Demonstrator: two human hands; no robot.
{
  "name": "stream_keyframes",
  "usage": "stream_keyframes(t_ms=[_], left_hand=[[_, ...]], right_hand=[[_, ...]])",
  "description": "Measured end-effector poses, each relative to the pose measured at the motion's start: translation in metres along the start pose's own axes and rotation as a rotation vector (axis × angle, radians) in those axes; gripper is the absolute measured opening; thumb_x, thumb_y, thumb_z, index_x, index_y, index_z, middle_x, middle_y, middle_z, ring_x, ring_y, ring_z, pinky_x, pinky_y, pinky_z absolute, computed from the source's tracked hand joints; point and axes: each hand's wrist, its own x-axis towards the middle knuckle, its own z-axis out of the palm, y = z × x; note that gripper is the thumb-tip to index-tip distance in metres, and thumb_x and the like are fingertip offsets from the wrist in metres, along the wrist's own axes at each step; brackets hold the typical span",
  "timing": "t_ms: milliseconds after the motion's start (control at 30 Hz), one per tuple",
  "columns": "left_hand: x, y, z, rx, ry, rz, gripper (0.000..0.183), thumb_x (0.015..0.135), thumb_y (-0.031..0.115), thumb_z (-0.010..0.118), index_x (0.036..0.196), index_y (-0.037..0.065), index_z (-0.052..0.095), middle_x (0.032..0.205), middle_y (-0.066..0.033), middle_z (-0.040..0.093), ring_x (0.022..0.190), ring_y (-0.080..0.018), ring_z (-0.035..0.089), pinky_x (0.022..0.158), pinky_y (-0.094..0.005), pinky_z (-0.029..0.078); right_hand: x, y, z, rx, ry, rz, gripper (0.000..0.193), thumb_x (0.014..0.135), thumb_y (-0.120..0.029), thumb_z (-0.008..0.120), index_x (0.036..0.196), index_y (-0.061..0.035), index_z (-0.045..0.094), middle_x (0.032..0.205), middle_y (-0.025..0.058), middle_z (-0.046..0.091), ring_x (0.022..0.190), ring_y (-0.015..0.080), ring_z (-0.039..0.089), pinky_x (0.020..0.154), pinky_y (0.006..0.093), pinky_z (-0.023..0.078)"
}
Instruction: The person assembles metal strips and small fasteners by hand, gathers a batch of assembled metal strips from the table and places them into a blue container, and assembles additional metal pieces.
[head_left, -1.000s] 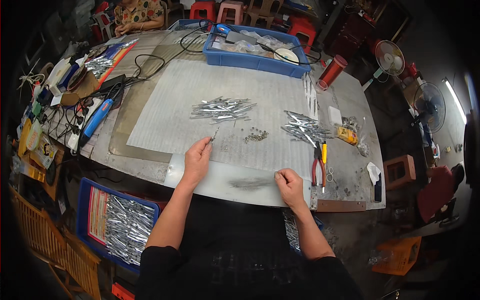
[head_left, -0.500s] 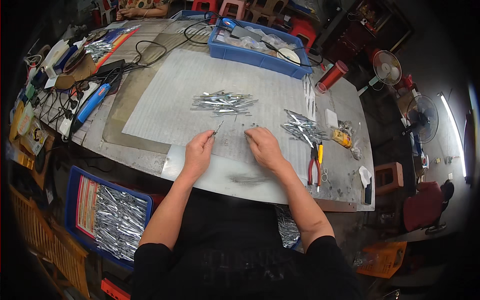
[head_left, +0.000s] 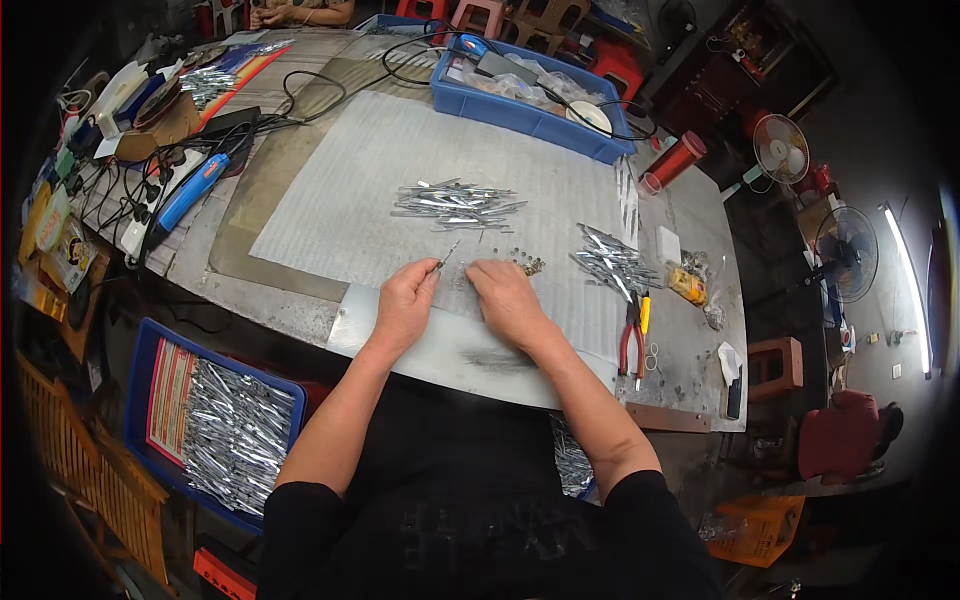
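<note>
Between the thumb and fingers of my left hand (head_left: 404,306) is a thin silvery metal strip (head_left: 450,253), its tip pointing up and away. My right hand (head_left: 508,300) lies close to its right, fingers bent and pinched together; anything in them is hidden. Small brassy round parts (head_left: 532,267) lie scattered just beyond the right fingers. Farther off, a loose heap of similar metal strips (head_left: 460,206) rests on the white foam sheet (head_left: 325,190). A second heap of strips (head_left: 612,262) lies right of my right hand.
Red-handled pliers (head_left: 631,345) and a yellow-handled tool (head_left: 645,316) lie at right. A blue bin (head_left: 530,122) stands at the back; a blue crate (head_left: 298,410) of strips sits lower left. Cables (head_left: 290,110) and a blue-handled tool (head_left: 192,192) lie at left.
My right hand has moved left, closer to my left hand, uncovering more of the small brassy parts. My left hand still holds the strip. The whole view has shifted slightly.
</note>
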Motion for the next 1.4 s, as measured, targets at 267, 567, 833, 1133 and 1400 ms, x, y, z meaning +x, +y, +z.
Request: stream_keyframes(t_ms=[267,567,833,1133,1400], left_hand=[[0.001,0.005,-0.001,0.010,0.003,0.013,0.017,0.081,0.006,0.053,0.096,-0.001,0.056,0.079,-0.0123,0.058,0.069,-0.0206,0.056,0.062,-0.0284,0.043],[0.000,0.005,0.000,0.041,0.012,0.031,0.017,0.081,0.006,0.052,0.096,-0.001,0.056,0.079,-0.0123,0.058,0.068,-0.0203,0.056,0.062,-0.0283,0.043],[0.000,0.007,0.000,0.004,0.005,0.026,0.017,0.081,0.007,0.052,0.096,-0.001,0.056,0.079,-0.0130,0.058,0.069,-0.0219,0.055,0.062,-0.0294,0.043],[0.001,0.008,-0.002,0.012,0.019,0.032,0.017,0.081,0.007,0.051,0.095,-0.001,0.056,0.078,-0.0128,0.057,0.069,-0.0222,0.055,0.062,-0.0296,0.043],[0.000,0.005,-0.001,0.000,0.016,0.028,0.017,0.081,0.007,0.051,0.096,-0.002,0.056,0.079,-0.0125,0.057,0.069,-0.0219,0.055,0.063,-0.0293,0.043]], right_hand=[[0.000,0.017,-0.029,0.348,0.062,0.335,0.022,0.075,-0.001,0.047,0.093,0.0007,0.057,0.091,0.0158,0.058,0.086,0.0317,0.055,0.076,0.0362,0.044],[0.011,0.023,-0.007,0.135,0.038,0.132,0.021,0.072,0.000,0.048,0.091,0.0010,0.058,0.089,0.0150,0.059,0.085,0.0308,0.055,0.075,0.0371,0.044],[0.015,0.018,-0.003,0.113,0.015,0.045,0.020,0.072,-0.001,0.048,0.089,-0.0002,0.059,0.082,0.0149,0.059,0.079,0.0302,0.054,0.071,0.0391,0.042],[0.013,0.031,-0.025,0.239,0.054,0.291,0.020,0.075,-0.004,0.048,0.091,0.0001,0.059,0.084,0.0149,0.060,0.083,0.0311,0.055,0.075,0.0384,0.042],[0.006,0.037,-0.019,0.113,-0.070,0.229,0.019,0.076,-0.008,0.048,0.089,-0.0021,0.060,0.082,0.0133,0.060,0.081,0.0310,0.054,0.072,0.0400,0.041]])
